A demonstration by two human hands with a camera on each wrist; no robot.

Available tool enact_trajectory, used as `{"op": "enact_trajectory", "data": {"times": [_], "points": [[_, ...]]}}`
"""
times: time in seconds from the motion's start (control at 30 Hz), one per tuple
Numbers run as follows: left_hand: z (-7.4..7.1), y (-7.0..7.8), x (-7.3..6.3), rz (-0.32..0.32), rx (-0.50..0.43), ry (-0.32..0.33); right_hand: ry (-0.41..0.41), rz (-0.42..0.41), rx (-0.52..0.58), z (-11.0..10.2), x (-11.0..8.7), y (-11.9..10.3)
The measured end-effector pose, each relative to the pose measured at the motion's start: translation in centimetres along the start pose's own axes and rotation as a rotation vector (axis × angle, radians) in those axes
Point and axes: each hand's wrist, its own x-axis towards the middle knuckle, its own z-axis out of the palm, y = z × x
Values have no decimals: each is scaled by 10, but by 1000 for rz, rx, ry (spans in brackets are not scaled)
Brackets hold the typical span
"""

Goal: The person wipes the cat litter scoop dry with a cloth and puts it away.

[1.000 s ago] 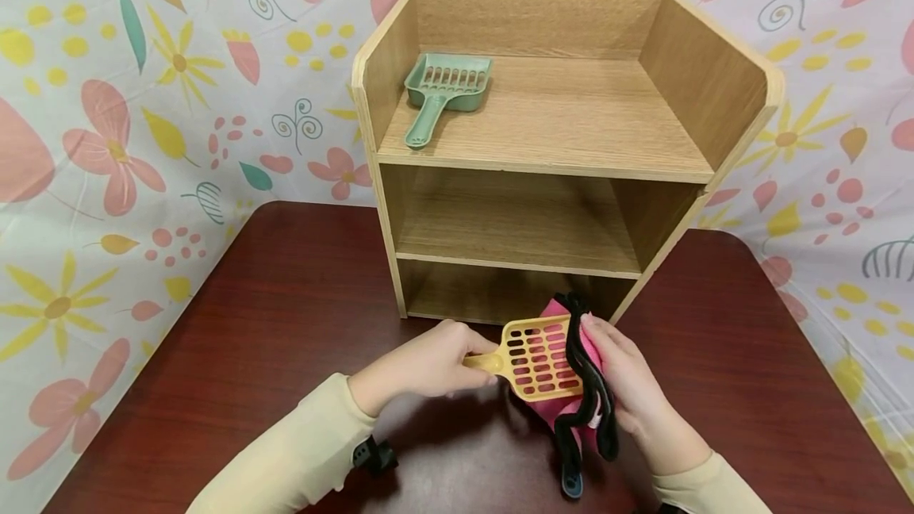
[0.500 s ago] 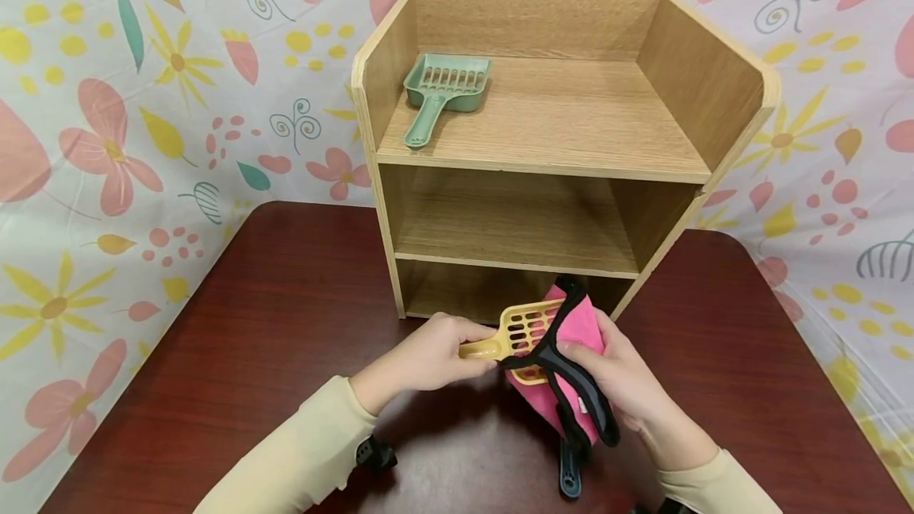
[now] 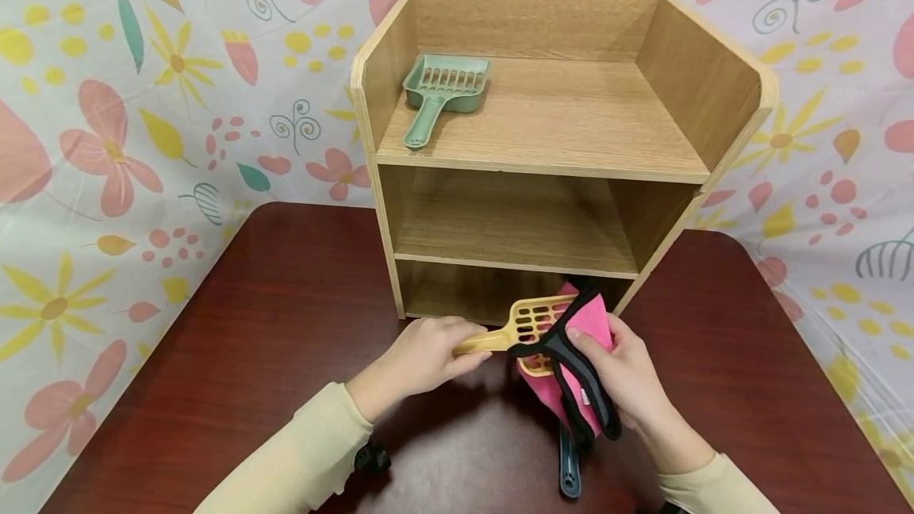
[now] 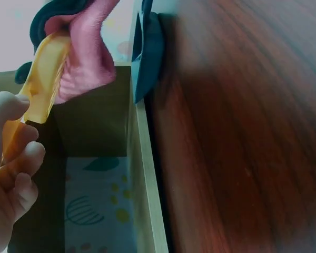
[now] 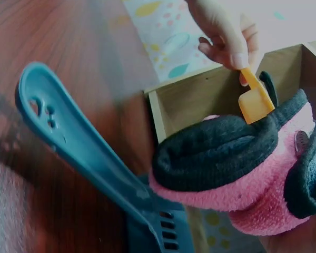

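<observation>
Above tabletop (image 3: 250, 324), head view: left hand (image 3: 421, 355) pinching yellow scoop (image 3: 524, 327) handle; right hand (image 3: 621, 375) gripping pink cloth (image 3: 593, 320) against scoop, before wooden shelf (image 3: 557, 157). Left wrist view: fingers curling round scoop handle. Right wrist view: dark scoop (image 5: 89, 158) lying beneath cloth.

dark scoop (image 3: 569, 469) (head under cloth (image 3: 571, 371))

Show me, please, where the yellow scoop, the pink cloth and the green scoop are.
yellow scoop (image 3: 531, 324): head view, slotted blade.
pink cloth (image 3: 550, 395): head view, lower pink fabric.
green scoop (image 3: 444, 84): head view, slotted pan on the top shelf.
</observation>
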Motion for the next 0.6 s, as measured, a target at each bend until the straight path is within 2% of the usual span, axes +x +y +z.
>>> {"op": "enact_trajectory", "data": {"times": [0.13, 0.23, 0.43, 0.5, 0.6], "points": [[0, -5, 0, -16, -82, 4, 28, -45, -77, -7, -1, -2], [-2, -9, -2, -79, -175, -33, 7, -67, -134, -14, -1, -3], [-4, -11, -5, -268, -440, -90, -118, -119, -250, -24, 2, -6], [-5, -11, -4, -302, -489, -102, -158, -147, -298, -26, 3, -7], [-7, -11, -3, -316, -527, -126, -193, -215, -396, -28, 5, -9]]}}
